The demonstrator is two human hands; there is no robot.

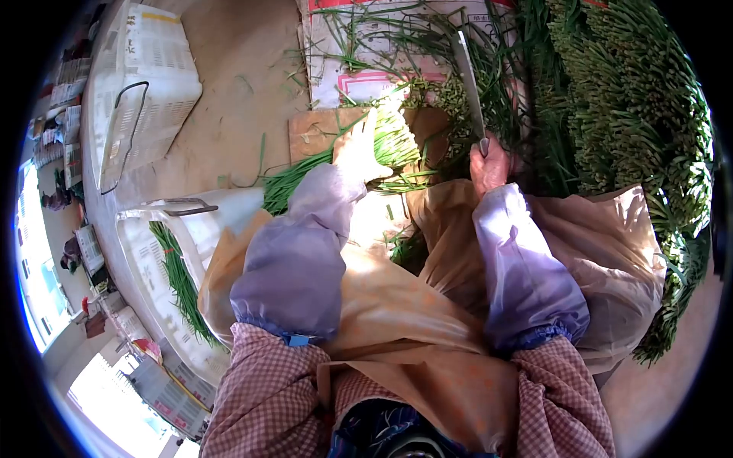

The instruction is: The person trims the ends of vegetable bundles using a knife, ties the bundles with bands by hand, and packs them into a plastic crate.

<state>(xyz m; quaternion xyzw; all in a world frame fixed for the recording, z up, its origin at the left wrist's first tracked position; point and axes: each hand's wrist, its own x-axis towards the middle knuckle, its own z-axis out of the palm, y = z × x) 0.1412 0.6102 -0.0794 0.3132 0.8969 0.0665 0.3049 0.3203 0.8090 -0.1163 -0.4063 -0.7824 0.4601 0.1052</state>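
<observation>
My left hand (360, 151) is wrapped over a bundle of long green stalks (395, 133), much like garlic scapes or chive stems. Bright sunlight washes out the hand and the bundle's cut ends. Beneath the bundle lies a brown board (311, 134). In my right hand (490, 164), closed round the handle, a long-bladed knife (469, 84) points up and away, to the right of the bundle and apart from it. Short cut bits (450, 98) and loose stalks lie around the blade.
Stacked green stalks (618, 99) rise high along the right. A white crate (149, 95) stands at the upper left; another crate (137, 259), nearer me, holds some stalks (179, 278). A printed sheet (324, 72) strewn with trimmings lies ahead. A brown apron (397, 305) covers my lap.
</observation>
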